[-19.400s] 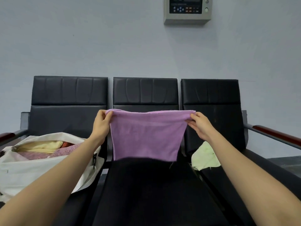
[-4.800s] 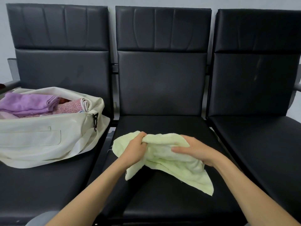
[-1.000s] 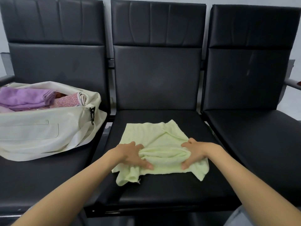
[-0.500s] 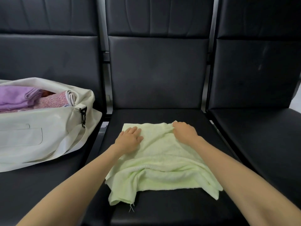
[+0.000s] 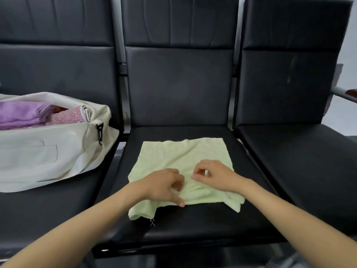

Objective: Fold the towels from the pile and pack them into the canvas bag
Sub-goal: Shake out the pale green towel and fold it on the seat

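A pale green towel [image 5: 183,157] lies spread on the middle black seat, its far half flat and its near edge bunched and wrinkled. My left hand [image 5: 164,187] sits on the bunched near edge with curled fingers gathering the cloth and one fingertip pressed at the hem. My right hand [image 5: 214,176] is beside it, thumb and forefinger pinching the towel near its middle. The cream canvas bag [image 5: 48,151] lies open on the left seat. Inside it are a folded purple towel [image 5: 23,115] and a pink towel [image 5: 65,118].
Three black padded seats stand in a row with tall backrests [image 5: 179,84]. The right seat [image 5: 301,157] holds nothing, and a metal armrest with a wooden top [image 5: 345,94] sticks out at its far side. The bag's clip [image 5: 99,132] hangs toward the seat gap.
Both hands have drawn back from the towel's far edge to its bunched near edge, and their fingers have curled. The far half of the towel now lies flatter.
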Tool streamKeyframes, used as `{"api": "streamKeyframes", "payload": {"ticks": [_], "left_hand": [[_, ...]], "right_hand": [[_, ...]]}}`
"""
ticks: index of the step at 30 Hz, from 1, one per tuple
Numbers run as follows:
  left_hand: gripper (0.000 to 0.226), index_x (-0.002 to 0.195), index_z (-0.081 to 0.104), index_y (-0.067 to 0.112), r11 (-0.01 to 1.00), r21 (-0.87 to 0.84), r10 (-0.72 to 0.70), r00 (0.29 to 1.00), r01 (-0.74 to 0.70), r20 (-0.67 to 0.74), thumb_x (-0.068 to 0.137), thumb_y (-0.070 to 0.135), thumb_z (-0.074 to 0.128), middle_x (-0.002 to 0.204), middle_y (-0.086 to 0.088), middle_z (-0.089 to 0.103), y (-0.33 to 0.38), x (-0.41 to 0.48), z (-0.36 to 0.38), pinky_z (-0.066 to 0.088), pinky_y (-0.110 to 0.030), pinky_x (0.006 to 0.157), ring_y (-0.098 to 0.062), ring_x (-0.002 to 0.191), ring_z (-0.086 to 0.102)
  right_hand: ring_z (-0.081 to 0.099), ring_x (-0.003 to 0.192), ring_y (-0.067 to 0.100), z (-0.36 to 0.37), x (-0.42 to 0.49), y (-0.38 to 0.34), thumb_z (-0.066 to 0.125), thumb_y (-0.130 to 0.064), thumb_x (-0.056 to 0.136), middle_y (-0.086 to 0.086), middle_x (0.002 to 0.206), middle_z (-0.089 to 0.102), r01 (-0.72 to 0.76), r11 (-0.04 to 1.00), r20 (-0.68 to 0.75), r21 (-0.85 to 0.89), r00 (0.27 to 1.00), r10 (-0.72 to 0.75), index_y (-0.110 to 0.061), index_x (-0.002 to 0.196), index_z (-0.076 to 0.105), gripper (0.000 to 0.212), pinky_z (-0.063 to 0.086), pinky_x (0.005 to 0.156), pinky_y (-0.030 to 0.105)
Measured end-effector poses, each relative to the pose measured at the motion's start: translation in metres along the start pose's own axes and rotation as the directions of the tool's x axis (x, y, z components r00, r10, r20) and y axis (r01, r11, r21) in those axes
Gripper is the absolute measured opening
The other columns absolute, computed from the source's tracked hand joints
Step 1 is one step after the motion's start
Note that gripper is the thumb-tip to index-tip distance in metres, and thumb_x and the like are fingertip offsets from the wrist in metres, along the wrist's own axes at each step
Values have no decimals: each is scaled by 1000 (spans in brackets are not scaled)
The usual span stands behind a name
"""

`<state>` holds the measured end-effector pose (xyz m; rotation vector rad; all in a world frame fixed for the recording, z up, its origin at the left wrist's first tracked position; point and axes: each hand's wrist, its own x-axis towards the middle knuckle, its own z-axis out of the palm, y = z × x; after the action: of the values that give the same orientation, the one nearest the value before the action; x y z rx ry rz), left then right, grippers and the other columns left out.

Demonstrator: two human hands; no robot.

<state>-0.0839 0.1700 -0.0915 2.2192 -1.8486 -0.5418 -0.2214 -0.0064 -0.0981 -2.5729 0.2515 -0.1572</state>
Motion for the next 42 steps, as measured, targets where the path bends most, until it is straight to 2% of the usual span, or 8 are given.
{"api": "streamKeyframes", "payload": {"ticks": [4,9,12,18,23,31,36,42], "left_hand": [[21,102,55,21,994,54,-88,994,92,-59,84,26,66,104,6,50,-17,-13,7,43,-29,86,-13,97,48],[15,86,53,28,932,-331,-205,968,149,-142,87,23,68,91,8,57,-25,-19,7,44,-27,79,-12,81,51],[25,96,58,27,918,-350,-258,952,188,-166,79,29,76,103,7,54,-29,-21,2,44,-20,76,-9,85,51],[20,84,57,32,988,-2,-151,950,156,-272,81,16,68,90,13,45,-33,-23,-3,38,-21,67,-8,78,48],[11,88,59,27,967,1,-250,948,255,-197,82,18,63,99,10,50,-39,-23,-3,47,-27,74,-14,82,54],[25,79,61,26,942,-316,-224,913,113,-340,77,2,67,89,9,62,-43,-46,-25,45,-18,72,-11,83,57],[2,82,75,26,931,-277,-187,962,238,199,81,26,75,88,18,66,-46,-60,-18,46,-15,80,-1,87,61],[30,94,56,25,921,-294,-283,958,257,-52,76,36,78,95,9,58,-48,-59,3,45,-16,76,-5,82,53]], "right_hand": [[43,120,3,8,-36,-8,58,-49,90,-15,131,47,26,960,265,-277,963,51,-32,137,44,51,39,100,26],[55,112,7,-6,-43,10,53,-39,97,-14,117,61,-263,934,188,242,957,220,-23,117,62,27,42,92,19],[53,110,9,2,-37,18,54,-40,96,-14,112,58,-303,925,8,229,951,310,-23,114,60,25,39,84,20],[49,98,16,6,-25,13,59,-6,90,-5,107,53,17,881,-193,-473,974,-122,-18,110,59,23,47,70,30],[53,108,16,11,-21,8,44,-32,101,-8,134,37,-85,939,-8,-333,996,87,-22,137,42,37,42,80,27],[55,92,14,-9,-28,2,60,-10,86,-9,98,57,76,966,-420,-248,890,-178,-18,90,61,9,48,71,33],[51,109,1,-13,-45,1,67,-36,82,-18,111,55,8,988,333,-154,942,45,-34,76,54,15,43,97,26],[54,95,2,4,-47,0,62,-43,88,-17,103,54,-96,991,139,-99,984,109,-36,91,56,10,46,88,25]]}}
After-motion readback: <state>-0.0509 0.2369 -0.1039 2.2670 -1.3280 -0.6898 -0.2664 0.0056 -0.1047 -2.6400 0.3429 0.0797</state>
